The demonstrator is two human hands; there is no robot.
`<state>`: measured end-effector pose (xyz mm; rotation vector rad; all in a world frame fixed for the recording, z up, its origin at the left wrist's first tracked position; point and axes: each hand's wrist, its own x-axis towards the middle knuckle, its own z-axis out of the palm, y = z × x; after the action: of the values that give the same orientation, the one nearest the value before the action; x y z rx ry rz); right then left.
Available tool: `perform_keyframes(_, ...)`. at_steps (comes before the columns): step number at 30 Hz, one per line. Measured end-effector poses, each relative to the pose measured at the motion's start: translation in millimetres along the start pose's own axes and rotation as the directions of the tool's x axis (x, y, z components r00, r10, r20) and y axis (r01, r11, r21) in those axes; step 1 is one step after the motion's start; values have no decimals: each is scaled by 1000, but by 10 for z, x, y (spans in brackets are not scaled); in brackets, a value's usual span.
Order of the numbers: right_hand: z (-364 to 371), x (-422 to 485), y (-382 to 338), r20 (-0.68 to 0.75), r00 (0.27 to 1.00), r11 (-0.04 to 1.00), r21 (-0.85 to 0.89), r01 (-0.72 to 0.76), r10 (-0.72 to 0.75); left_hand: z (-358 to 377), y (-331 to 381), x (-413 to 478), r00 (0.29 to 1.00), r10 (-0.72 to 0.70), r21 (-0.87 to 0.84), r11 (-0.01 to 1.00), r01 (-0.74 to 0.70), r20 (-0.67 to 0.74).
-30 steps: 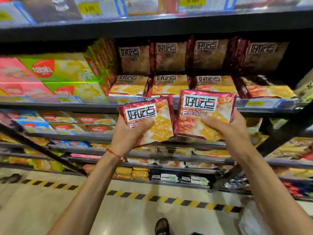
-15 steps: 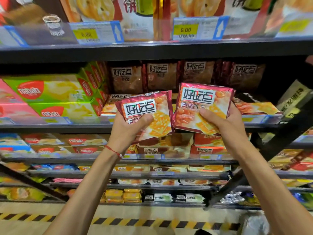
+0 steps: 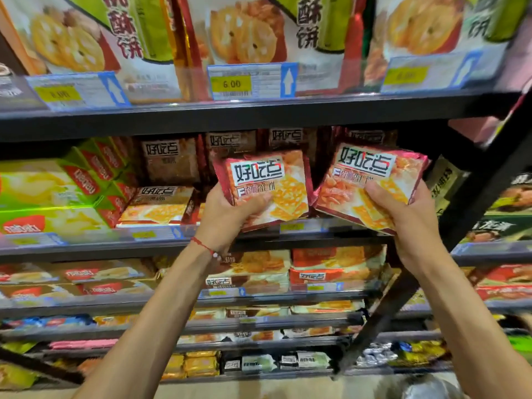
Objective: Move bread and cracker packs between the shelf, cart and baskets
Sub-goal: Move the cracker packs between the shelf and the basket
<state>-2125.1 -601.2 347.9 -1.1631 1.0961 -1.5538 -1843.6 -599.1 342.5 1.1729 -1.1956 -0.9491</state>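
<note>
A dark multi-tier shop shelf (image 3: 259, 116) fills the view, and a dark slanted bar (image 3: 475, 197) crosses in front of its right side. On the top tier stand large biscuit bags (image 3: 247, 33) printed with round biscuits and green panels. One tier down, at the left, lie stacked green wafer boxes (image 3: 49, 191) with red logos. Beside them, at the back of that same tier, stands a row of red cracker packs (image 3: 169, 162), with another pack of the brand lying flat (image 3: 161, 205) in front near the edge. The lower tiers carry more flat packs of biscuits and crackers, too blurred to read. 2 red cracker packs are held up in front of the middle tier, close to its front edge, tilted with their printed faces toward the camera and their inner edges near each other. The left cracker pack (image 3: 267, 182) sits in the left hand (image 3: 224, 217), whose thumb lies across the lower front while the fingers wrap behind. The right cracker pack (image 3: 371, 180) is gripped by the right hand (image 3: 411, 223) at its lower right corner, thumb on the front. Each hand is thus clamped on its own pack, and the 2 hands are apart. A yellow price tag (image 3: 250, 82) on the top tier's edge reads 6.00. A thin red string bracelet (image 3: 203, 246) circles the left wrist.
</note>
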Motion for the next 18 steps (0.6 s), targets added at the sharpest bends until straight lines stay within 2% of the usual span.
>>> perform_keyframes(5, -127, 62, 13, 8, 1000, 998, -56, 14, -13, 316, 47, 243, 997, -64, 144, 987, 68, -31)
perform_keyframes(10, -137, 52, 85, 2, 999, 996, -88, 33, -33, 323, -59, 401, 990, -128, 313, 944, 101, 67)
perform_keyframes(13, -159, 82, 86, -20, 999, 994, -94, 47, -50, 376, -86, 470, 992, -91, 313, 943, 113, -85)
perform_keyframes(16, -182, 142, 83, -35, 997, 992, -109, 57, -62, 514, -54, 525, 972, -46, 432, 890, 145, -231)
perform_keyframes(18, -188, 188, 84, -28, 998, 991, -123, 58, -62, 582, -82, 583, 973, -29, 499, 855, 142, -227)
